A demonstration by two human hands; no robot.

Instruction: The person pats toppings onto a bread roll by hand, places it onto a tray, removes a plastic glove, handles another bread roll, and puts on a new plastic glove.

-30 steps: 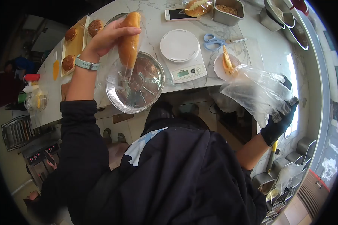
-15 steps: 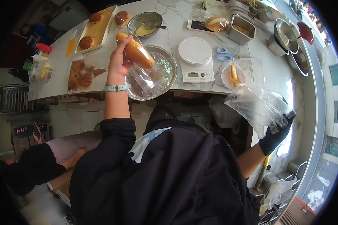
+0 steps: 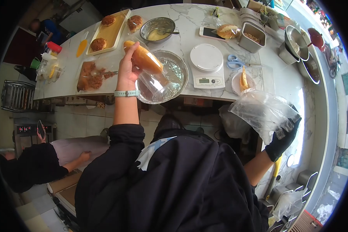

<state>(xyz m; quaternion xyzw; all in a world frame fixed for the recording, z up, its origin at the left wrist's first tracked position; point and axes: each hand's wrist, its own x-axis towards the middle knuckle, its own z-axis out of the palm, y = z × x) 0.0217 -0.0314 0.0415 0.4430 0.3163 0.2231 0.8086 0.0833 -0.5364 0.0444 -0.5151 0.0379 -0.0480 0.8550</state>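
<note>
My left hand (image 3: 128, 69) is bare and wraps round a long bread roll (image 3: 147, 58) in a clear plastic bag (image 3: 154, 83). The bag's loose end hangs over a round foil pan (image 3: 178, 73). At the right, my right hand (image 3: 284, 141), in a black glove, grips a crumpled clear plastic bag (image 3: 261, 110); the fingertips are partly hidden by the plastic. Just beyond that bag, a paper cup liner (image 3: 251, 84) holds a narrow piece of bread (image 3: 243, 79). Between my hands stands a white kitchen scale (image 3: 208, 69).
Behind the foil pan sits a metal bowl (image 3: 157, 29) with a yellow mixture. A tray (image 3: 112, 33) of buns and brown crumbly filling (image 3: 91, 77) lie left. Scissors (image 3: 234, 62), a phone (image 3: 210, 33) and a metal tin (image 3: 253, 36) are right of centre. A co-worker (image 3: 34, 162) holds a phone at left.
The view has shifted slightly, so the table's things appear a little farther right. Both hands keep their hold on the bagged roll and the crumpled plastic bag.
</note>
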